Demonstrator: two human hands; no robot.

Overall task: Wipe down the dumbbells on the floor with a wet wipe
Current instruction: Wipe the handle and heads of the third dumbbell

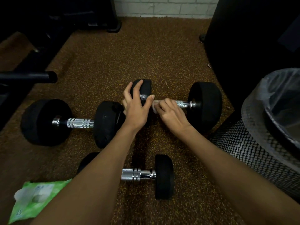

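Two grips: left hand (136,111) on dumbbell head (145,88), right hand (172,116) on wipe (155,106); plastic-lined bin (240,146).

— What was the floor (129,62) like?

— It was brown, with lots of tiny yellow dots.

— And at the far end?

— There was a wall (162,7) of white bricks.

— What stood on the right?

— A black wire bin (243,151). It had a clear plastic bag (279,88) in it, folded over the rim. Behind it was a big black thing (251,38), too dark to make out.

— And on the left?

— A round black bar (32,77) poked in from the edge. A dark gym machine (73,13) stood farther back. A small screw (209,65) lay on the floor near the big black thing.
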